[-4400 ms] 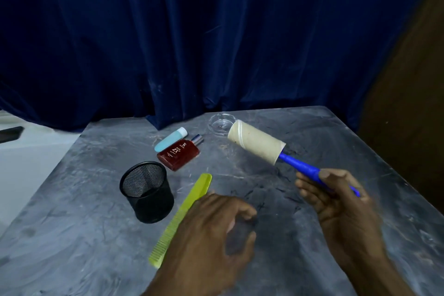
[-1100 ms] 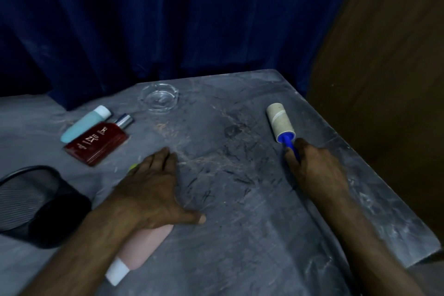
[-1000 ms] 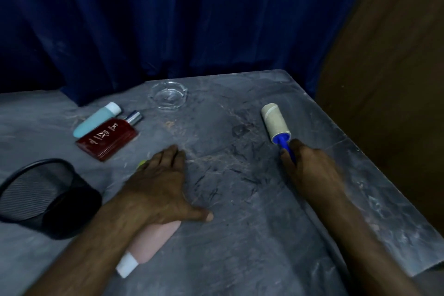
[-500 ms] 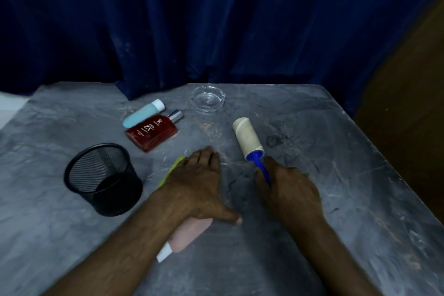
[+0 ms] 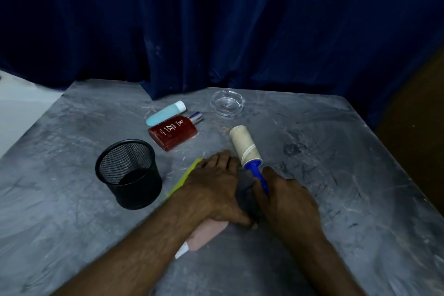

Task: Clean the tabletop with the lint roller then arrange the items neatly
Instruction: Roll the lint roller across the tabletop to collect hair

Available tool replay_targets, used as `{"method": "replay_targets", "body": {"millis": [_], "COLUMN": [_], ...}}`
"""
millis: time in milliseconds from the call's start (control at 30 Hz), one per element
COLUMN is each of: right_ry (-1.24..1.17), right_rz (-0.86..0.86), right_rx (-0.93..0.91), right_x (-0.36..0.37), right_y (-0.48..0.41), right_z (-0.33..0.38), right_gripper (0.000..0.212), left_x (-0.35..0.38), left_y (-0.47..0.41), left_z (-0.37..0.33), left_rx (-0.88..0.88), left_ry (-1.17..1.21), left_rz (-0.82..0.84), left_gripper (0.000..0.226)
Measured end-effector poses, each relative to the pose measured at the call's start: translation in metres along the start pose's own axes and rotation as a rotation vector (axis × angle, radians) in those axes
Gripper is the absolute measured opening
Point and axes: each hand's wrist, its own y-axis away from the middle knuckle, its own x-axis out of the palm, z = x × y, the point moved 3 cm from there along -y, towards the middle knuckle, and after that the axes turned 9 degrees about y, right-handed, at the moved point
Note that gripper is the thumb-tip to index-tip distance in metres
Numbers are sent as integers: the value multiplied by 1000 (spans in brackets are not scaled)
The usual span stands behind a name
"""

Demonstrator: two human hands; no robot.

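The lint roller [image 5: 245, 146], a cream roll on a blue handle, lies pressed on the grey tabletop [image 5: 336, 175] near the middle. My right hand [image 5: 286, 202] is shut on its handle. My left hand [image 5: 216, 187] rests flat on the table just left of the roller, fingers spread, covering most of a yellow-green comb [image 5: 189, 173] and a pink tube [image 5: 206, 235]. A black mesh cup [image 5: 128, 173] stands to the left. Farther back lie a red bottle [image 5: 174, 134], a light-blue tube [image 5: 165, 113] and a clear glass ashtray [image 5: 227, 103].
A dark blue curtain [image 5: 216, 31] hangs right behind the table's far edge. A brown wall [image 5: 418, 115] stands to the right of the table. A white surface [image 5: 21, 108] adjoins the table on the left.
My right hand has drawn the lint roller from the table's right side leftward to the middle, close beside my left hand. The left hand has stayed flat on the comb and pink tube.
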Motion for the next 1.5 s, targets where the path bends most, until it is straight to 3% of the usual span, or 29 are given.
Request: {"method": "replay_targets", "body": {"millis": [900, 1233, 1500], "right_ry": [32, 96, 100], "right_rz": [66, -5, 10], "right_rx": [390, 523, 686], "right_x": [-35, -47, -56], "right_y": [-9, 6, 19], "right_z": [-172, -215, -242], "right_gripper": [24, 27, 42], "left_x": [2, 4, 4], "left_y": [-1, -5, -8], "left_z": [3, 8, 11], "left_rx": [-41, -44, -33], "left_ry": [-65, -90, -114], "left_rz": [44, 60, 57], "left_gripper": [160, 166, 178]}}
